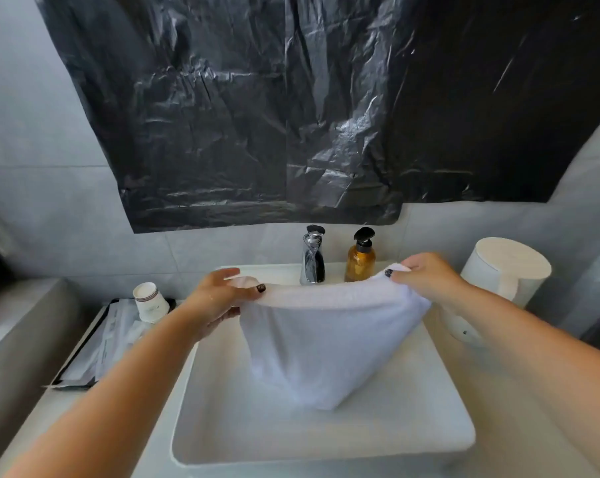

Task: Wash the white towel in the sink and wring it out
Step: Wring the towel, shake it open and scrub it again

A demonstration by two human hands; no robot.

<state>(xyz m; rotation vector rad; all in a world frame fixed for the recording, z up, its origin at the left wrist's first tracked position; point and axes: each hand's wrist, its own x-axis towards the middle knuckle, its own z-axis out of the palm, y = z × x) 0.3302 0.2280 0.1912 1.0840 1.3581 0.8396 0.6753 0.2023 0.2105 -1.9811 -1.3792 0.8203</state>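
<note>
The white towel hangs stretched between both hands above the white rectangular sink, its lower fold drooping into the basin. My left hand pinches the towel's left top corner. At the right top corner, my right hand pinches the cloth between thumb and fingers. The chrome faucet stands at the back of the sink, just behind the towel's upper edge. No water runs from it that I can see.
An amber pump bottle stands right of the faucet. A white kettle-like container sits at the right. A paper cup and a tray of packets lie on the counter at the left. Black plastic sheeting covers the wall.
</note>
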